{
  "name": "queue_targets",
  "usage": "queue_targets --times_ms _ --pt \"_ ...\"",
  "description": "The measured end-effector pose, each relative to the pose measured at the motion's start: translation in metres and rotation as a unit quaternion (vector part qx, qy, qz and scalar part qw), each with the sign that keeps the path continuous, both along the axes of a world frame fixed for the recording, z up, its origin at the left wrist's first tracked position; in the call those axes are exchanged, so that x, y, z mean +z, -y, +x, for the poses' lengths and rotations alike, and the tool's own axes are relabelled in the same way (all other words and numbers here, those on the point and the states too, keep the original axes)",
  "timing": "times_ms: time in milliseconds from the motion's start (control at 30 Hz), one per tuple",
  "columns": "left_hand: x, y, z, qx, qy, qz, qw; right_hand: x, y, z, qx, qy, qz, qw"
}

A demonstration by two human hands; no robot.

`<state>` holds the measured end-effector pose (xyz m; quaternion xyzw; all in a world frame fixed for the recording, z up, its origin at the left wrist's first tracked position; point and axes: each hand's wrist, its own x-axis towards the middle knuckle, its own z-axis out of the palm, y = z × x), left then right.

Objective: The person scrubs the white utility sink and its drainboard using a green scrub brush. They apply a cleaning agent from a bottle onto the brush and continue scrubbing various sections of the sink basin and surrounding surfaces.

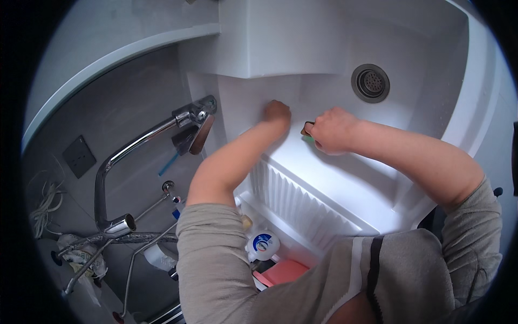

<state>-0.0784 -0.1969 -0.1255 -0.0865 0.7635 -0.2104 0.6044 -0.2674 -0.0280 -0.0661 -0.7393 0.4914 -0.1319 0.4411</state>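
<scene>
My right hand (334, 130) is closed around a small dark-and-tan object with a green edge (308, 128), low over the floor of a white sink basin (344, 182). Most of that object is hidden by my fingers, so its kind is unclear. My left hand (278, 113) is curled against the basin near its back corner, left of my right hand. Its fingers point away from the camera, and whether they hold anything cannot be told. The metal drain strainer (371, 83) lies beyond my right hand, and a ribbed washboard section (299, 198) slopes nearer to me.
A chrome faucet (137, 137) reaches out from the left wall, beside a wall socket (79, 157) and coiled white cable (46, 206). Below the washboard stand a white bottle with a blue label (263, 245) and a pink plastic item (285, 272). Pipes run at lower left.
</scene>
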Motion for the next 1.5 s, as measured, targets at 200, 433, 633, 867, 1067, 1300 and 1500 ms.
queue_targets --times_ms 200,433,633,867,1067,1300,1500 --pt "-0.012 -0.003 -0.002 0.064 -0.091 -0.014 0.994 0.002 0.001 0.001 0.016 -0.005 0.003 1.000" --pt "-0.004 -0.004 0.003 0.009 0.014 -0.028 0.999 0.001 0.002 -0.001 0.006 -0.001 -0.004 1.000" --pt "-0.007 -0.007 -0.006 0.092 -0.113 -0.025 0.989 0.003 0.003 0.001 0.019 -0.020 -0.002 1.000" --pt "0.007 -0.006 -0.002 0.074 -0.052 -0.033 0.995 -0.004 0.003 -0.002 -0.022 0.023 0.006 0.999" --pt "-0.014 -0.007 -0.008 0.085 -0.054 0.014 0.995 0.000 0.004 0.002 0.024 -0.013 0.005 1.000" --pt "0.054 -0.017 -0.039 0.144 0.089 0.043 0.985 -0.010 0.004 0.002 0.001 -0.003 -0.013 1.000" --pt "0.146 -0.039 0.013 0.319 -0.439 0.047 0.838 -0.007 0.006 0.004 0.010 -0.013 0.022 1.000"
